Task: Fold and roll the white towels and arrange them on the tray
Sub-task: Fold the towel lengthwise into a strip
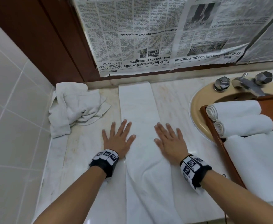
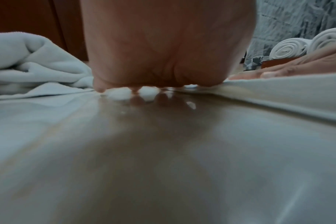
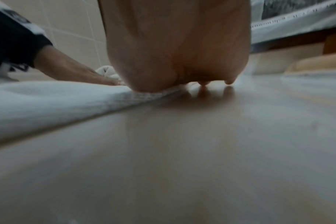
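Two flat hands frame the head view: the left hand (image 1: 116, 139) and the right hand (image 1: 169, 141) lie palm-down with fingers spread, one on each long edge of a folded towel (image 1: 137, 107), a narrow white strip that runs along the marble counter (image 1: 77, 156) from the wall back toward the person. Neither hand pinches anything; they only press. A crumpled towel (image 1: 74, 109) sits in the far left corner, and two rolled towels (image 1: 239, 117) lie side by side on the wooden tray (image 1: 213, 130) over the sink (image 1: 197, 101), with another white towel (image 1: 255, 159) draped across the tray's near part. From the left wrist, the heel of the left hand (image 2: 163, 45) bears on the glossy counter just beside the strip's edge (image 2: 278, 94), the crumpled heap (image 2: 29, 63) beyond it and the rolls (image 2: 290, 48) in the distance. From the right wrist, the right hand (image 3: 178, 45) rests partly on the towel's woven hem (image 3: 144, 95), the other hand flat on the cloth farther off. The cloth looks light, soft and limp, likely to slide on polished stone, so a roll would best start from a short end, both corners taken together and the layers kept taut.
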